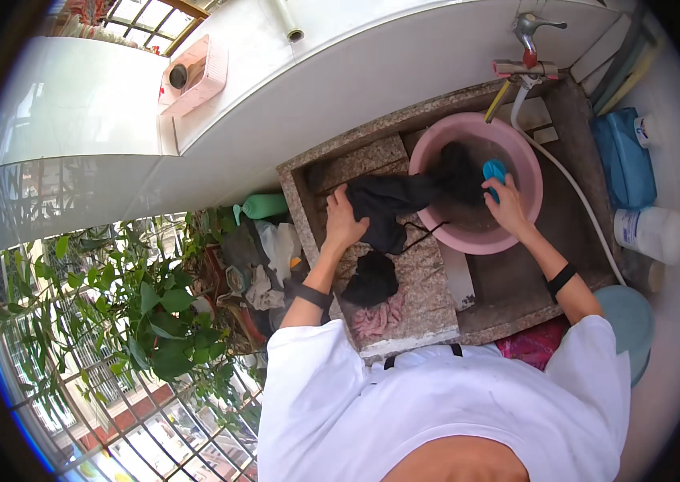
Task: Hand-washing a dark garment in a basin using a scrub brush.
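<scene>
My left hand (pixel 345 218) grips the near-left end of a wet black garment (pixel 388 201) on the ribbed stone washboard (pixel 420 297). The garment stretches right, over the rim of a pink basin (pixel 534 201), and its far end lies in cloudy water. A thin dark cord trails from it to the basin's rim. Over the basin, my right hand (pixel 508 207) is closed on a small blue scrubbing brush (pixel 494 170); its underside is hidden. Nearer to me on the washboard lie a bunched black cloth (pixel 372 279) and a crumpled pink cloth (pixel 378 316).
A tap (pixel 528 32) with a white hose (pixel 561 153) stands behind the basin. Along the right wall are a blue jug (pixel 627 161), a white bottle (pixel 651 233) and a pale green basin (pixel 627 321). Leafy plants (pixel 155 313) and a green bottle (pixel 264 206) are at left.
</scene>
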